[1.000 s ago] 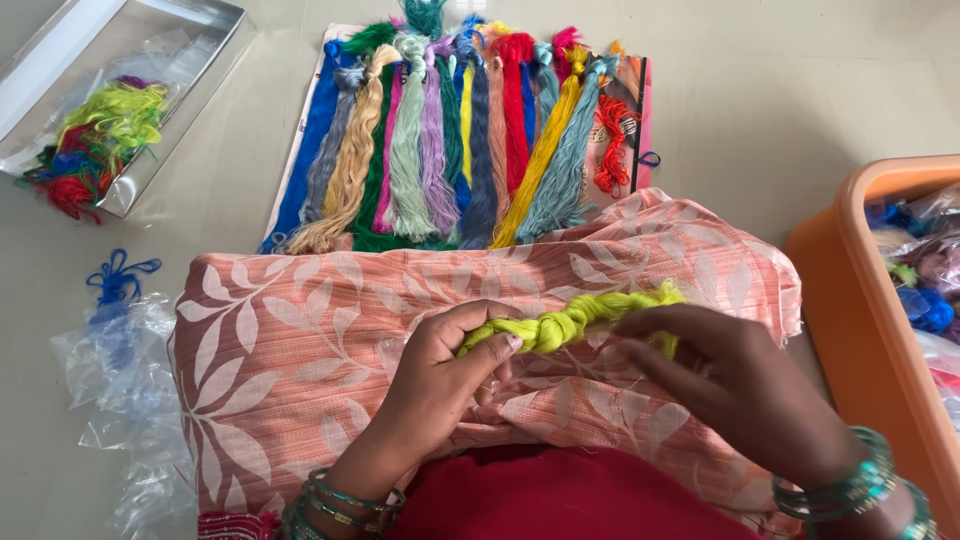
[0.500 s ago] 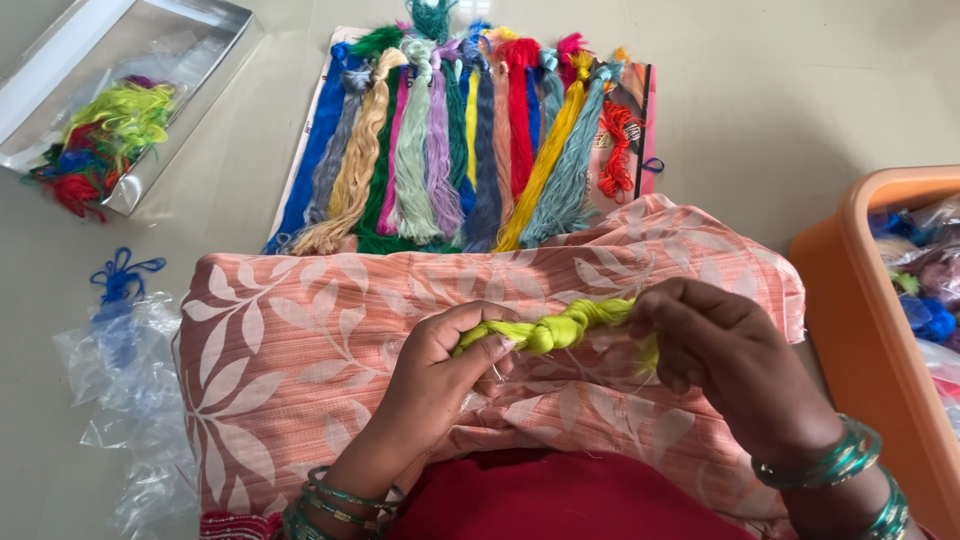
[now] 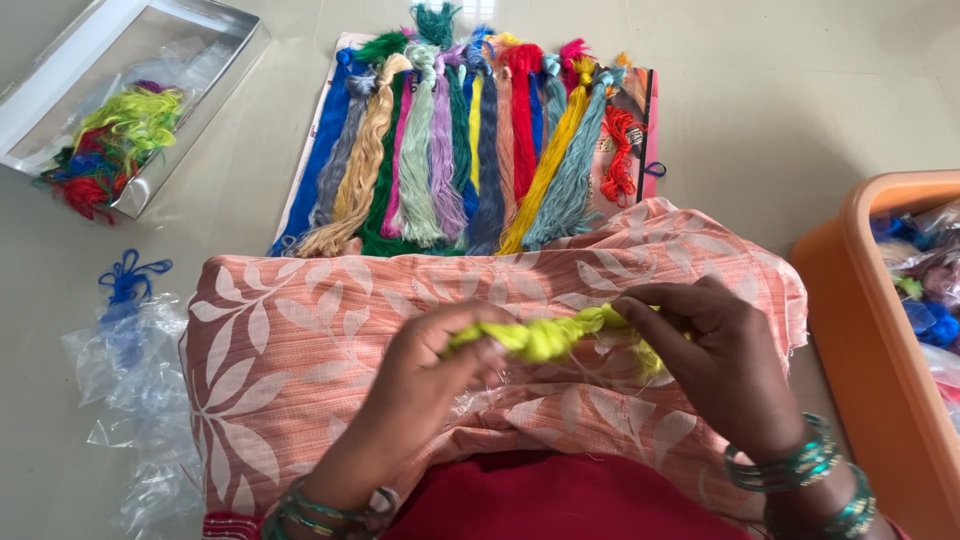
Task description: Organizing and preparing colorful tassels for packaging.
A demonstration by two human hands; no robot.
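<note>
Pale tiled floor, seated worker's lap draped in peach leaf-print cloth [image 3: 300,360].

Item: twisted lime-green thread skein [image 3: 545,338], held across the lap; left hand [image 3: 435,365] pinching one end, right hand [image 3: 715,350] closed on the other. Step, as judged: twisting the skein; further turns need steady tension. Nearby: row of multicoloured thread skeins [image 3: 470,140], clear-lidded box [image 3: 120,120], orange plastic tub [image 3: 880,330].
</note>
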